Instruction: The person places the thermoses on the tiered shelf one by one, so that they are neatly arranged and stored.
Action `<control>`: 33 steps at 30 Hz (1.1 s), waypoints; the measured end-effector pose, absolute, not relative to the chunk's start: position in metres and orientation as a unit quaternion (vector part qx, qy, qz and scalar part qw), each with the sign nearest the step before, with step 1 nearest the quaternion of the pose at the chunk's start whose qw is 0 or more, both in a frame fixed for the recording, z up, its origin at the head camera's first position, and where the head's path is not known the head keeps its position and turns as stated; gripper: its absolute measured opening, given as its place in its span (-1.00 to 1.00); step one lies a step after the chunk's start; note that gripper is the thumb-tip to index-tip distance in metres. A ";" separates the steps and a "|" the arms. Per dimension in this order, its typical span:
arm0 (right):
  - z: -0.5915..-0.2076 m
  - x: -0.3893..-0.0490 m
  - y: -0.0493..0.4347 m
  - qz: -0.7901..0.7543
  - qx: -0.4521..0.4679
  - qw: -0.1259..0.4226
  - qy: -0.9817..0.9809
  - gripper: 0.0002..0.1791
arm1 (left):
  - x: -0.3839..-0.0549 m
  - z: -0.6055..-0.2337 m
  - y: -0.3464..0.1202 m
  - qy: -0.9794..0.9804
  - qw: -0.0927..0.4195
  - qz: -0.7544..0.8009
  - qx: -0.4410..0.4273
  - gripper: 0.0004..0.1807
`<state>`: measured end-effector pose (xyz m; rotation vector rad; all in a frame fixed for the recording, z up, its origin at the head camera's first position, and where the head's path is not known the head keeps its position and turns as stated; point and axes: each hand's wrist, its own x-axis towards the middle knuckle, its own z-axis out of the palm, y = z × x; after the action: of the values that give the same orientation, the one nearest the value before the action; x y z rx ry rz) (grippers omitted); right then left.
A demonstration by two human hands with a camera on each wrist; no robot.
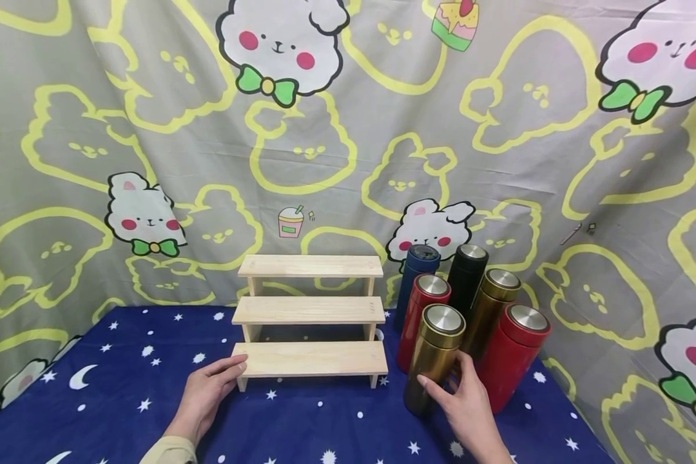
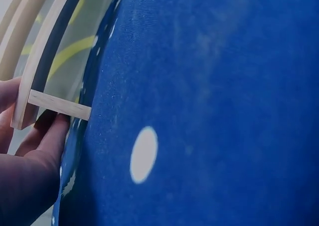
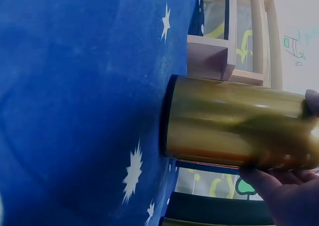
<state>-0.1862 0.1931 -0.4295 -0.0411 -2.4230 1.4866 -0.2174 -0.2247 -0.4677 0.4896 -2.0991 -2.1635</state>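
Note:
A three-tier wooden step shelf stands at the middle of the table. At the left end of its lowest step, my left hand holds the board, thumb above and fingers under it in the left wrist view. My right hand grips a gold thermos flask with a silver lid, thumb on one side and fingers on the other. In the right wrist view this flask has its dark base close to the cloth. A red flask stands just right of that hand, and another red flask is behind the gold one.
Farther back on the right stand a second gold flask, a black flask and a blue flask. A dark blue cloth with stars and moons covers the table. Behind it hangs a grey patterned curtain.

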 end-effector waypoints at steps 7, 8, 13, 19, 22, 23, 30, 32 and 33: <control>-0.423 -0.184 0.186 0.533 -0.017 0.153 -0.832 -0.17 | -0.217 -0.471 -0.227 -0.683 0.036 -0.712 0.160 -0.57; -0.422 -0.184 0.185 0.534 -0.017 0.155 -0.831 -0.17 | -0.217 -0.471 -0.227 -0.683 0.036 -0.712 0.159 -0.56; -0.411 -0.185 0.182 0.542 -0.015 0.148 -0.827 -0.12 | -0.217 -0.471 -0.227 -0.685 0.040 -0.710 0.159 -0.60; -0.400 -0.185 0.176 0.556 -0.001 0.144 -0.819 -0.11 | -0.217 -0.471 -0.227 -0.682 0.043 -0.712 0.161 -0.63; -0.396 -0.185 0.172 0.555 0.016 0.153 -0.817 -0.14 | -0.215 -0.473 -0.226 -0.683 0.042 -0.712 0.158 -0.63; -0.395 -0.186 0.170 0.554 0.021 0.156 -0.818 -0.15 | -0.215 -0.473 -0.226 -0.684 0.043 -0.711 0.159 -0.64; -0.385 -0.189 0.159 0.529 0.044 0.158 -0.832 -0.20 | -0.216 -0.472 -0.225 -0.693 0.048 -0.703 0.156 -0.66; -0.381 -0.191 0.156 0.538 0.055 0.158 -0.826 -0.20 | -0.217 -0.471 -0.225 -0.695 0.050 -0.701 0.152 -0.64; -0.379 -0.193 0.155 0.541 0.062 0.158 -0.824 -0.20 | -0.218 -0.470 -0.225 -0.696 0.051 -0.701 0.150 -0.64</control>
<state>-0.1926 0.1549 -0.3786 0.1783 -2.3560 1.5490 -0.2180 -0.2251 -0.4698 0.4576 -2.1179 -2.1328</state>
